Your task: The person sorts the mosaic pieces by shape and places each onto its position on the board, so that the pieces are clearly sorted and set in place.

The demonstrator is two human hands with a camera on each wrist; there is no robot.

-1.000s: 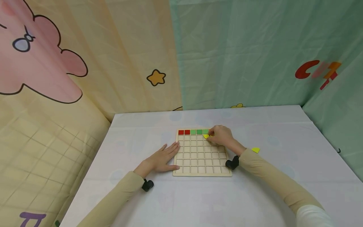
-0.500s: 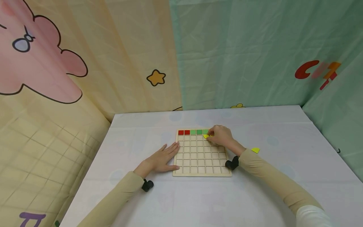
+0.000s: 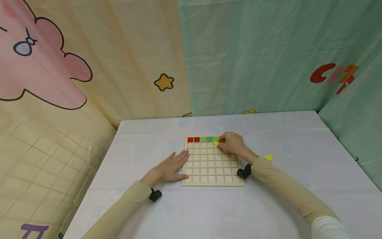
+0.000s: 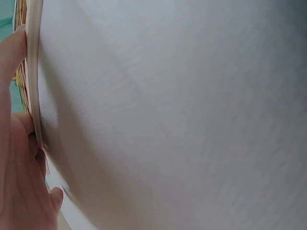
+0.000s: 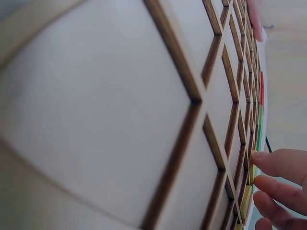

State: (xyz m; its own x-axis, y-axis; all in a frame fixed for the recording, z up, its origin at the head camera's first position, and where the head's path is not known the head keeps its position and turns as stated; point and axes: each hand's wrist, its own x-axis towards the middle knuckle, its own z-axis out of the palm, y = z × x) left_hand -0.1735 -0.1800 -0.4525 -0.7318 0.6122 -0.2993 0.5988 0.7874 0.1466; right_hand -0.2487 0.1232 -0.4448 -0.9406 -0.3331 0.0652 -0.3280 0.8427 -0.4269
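A wooden grid board [image 3: 213, 184] lies flat on the table. Red squares [image 3: 193, 139] and green squares [image 3: 210, 139] fill the left part of its far row. The left hand [image 3: 170, 167] rests along the board's left edge, its fingers extended and thumb spread; the left wrist view shows fingers touching the wooden rim [image 4: 33, 62]. Over the far right cells, the right hand [image 3: 232, 143] has its fingers curled and pinches a small yellow piece [image 3: 216, 143]. The right wrist view has this yellow piece [image 5: 253, 166] at the thumb and fingertip, with more yellow [image 5: 247, 203] beside it.
Another yellow piece [image 3: 269, 158], with a rounded side, lies on the white tablecloth [image 3: 292, 139] right of the board, close to the right sleeve. Black wrist cameras [image 3: 244, 171] sit at both cuffs. Printed curtains [image 3: 253, 66] hang behind the table and at its sides.
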